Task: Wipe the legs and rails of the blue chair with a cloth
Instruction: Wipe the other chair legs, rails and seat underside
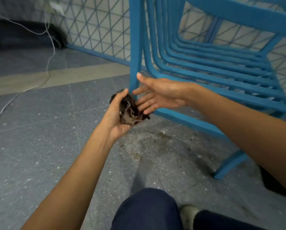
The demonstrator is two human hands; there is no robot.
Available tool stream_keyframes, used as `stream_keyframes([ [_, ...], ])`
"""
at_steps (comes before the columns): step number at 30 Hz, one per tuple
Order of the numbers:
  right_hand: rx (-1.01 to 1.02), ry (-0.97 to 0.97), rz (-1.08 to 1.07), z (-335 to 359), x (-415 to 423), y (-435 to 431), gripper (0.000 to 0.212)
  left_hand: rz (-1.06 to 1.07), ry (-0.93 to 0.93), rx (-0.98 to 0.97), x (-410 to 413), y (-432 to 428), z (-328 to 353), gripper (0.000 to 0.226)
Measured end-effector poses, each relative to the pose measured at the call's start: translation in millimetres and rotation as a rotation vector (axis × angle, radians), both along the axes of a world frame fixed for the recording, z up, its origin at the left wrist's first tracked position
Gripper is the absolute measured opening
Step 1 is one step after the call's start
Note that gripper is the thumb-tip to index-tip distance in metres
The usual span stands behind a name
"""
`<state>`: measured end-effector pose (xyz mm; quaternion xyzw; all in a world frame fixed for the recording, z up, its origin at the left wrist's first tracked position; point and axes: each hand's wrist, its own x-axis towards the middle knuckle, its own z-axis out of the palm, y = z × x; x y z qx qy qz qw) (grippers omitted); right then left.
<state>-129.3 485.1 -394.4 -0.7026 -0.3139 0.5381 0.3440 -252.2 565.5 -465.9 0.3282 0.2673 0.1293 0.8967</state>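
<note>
step: readying cloth, judged | left hand cups crumpled dark cloth beside blue chair leg | right hand fingers straight, touching cloth | next: probably wrap leg, wipe along it

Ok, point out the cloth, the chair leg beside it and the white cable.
cloth (130, 110), head view, its crumpled middle
chair leg (135, 47), head view, upper shaft
white cable (47, 68), head view, stretch over the floor
</note>
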Motion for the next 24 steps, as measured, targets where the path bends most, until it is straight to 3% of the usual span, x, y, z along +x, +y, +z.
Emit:
stream_keyframes([
  [2, 0.034, -0.21, -0.005, -10, 9, 3, 0.051, 0.152, 0.053, -0.028, -5, 28, -17, 0.022],
  [4, 0.067, -0.613, -0.038, -31, 20, 3, 0.028, 0.318, 0.131, 0.027, -8, 57, -41, 0.013],
  [6, 0.097, -0.913, -0.113, -56, 31, 4, 0.025, 0.472, 0.153, 0.109, -4, 81, -63, 0.029],
  [8, 0.092, -0.975, -0.13, -77, 32, 7, 0.04, 0.541, 0.114, 0.232, 10, 83, -76, 0.049],
  [10, 0.046, -0.952, -0.086, -100, 28, 17, 0.054, 0.512, 0.122, 0.442, 33, 65, -83, 0.048],
  [12, 0.018, -1.026, -0.027, -122, 24, 26, 0.053, 0.453, 0.101, 0.616, 56, 42, -96, 0.05],
  [17, 0.045, -1.186, -0.082, -137, 24, 34, 0.039, 0.48, 0.034, 0.67, 74, 40, -152, 0.053],
  [22, 0.053, -1.39, -0.08, -146, 18, 23, 0.042, 0.37, 0.278, 0.711, 61, 51, -196, 0.053],
  [24, 0.053, -1.41, -0.09, -149, 22, 17, 0.042, 0.372, 0.266, 0.706, 62, 48, -194, 0.053],
])
